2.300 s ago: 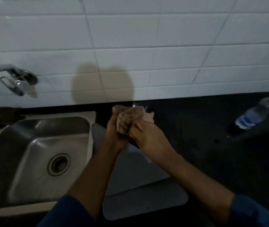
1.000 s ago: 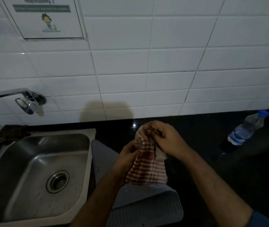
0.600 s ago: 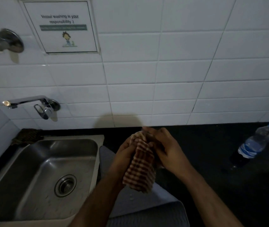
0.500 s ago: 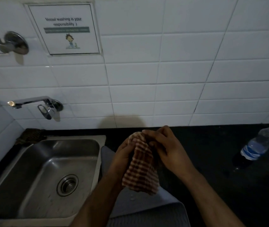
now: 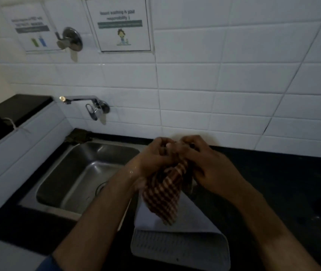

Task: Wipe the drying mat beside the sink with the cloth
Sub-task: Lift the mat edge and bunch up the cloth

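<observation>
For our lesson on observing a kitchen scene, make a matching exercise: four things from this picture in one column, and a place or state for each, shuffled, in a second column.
Column one:
1. cloth
2. drying mat
3. tap
4. sign with a cartoon figure

Column two:
A. lying flat on the dark counter right of the sink
B. mounted on the tiles above the sink
C. gripped by both hands
D. stuck high on the wall

Pairs: 1-C, 2-A, 3-B, 4-D

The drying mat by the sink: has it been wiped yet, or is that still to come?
Still to come, it seems. Done: the checked cloth is picked up. In hand: the left hand and right hand grip its top, and it hangs above the drying mat. Left: lowering the cloth and wiping.
</observation>
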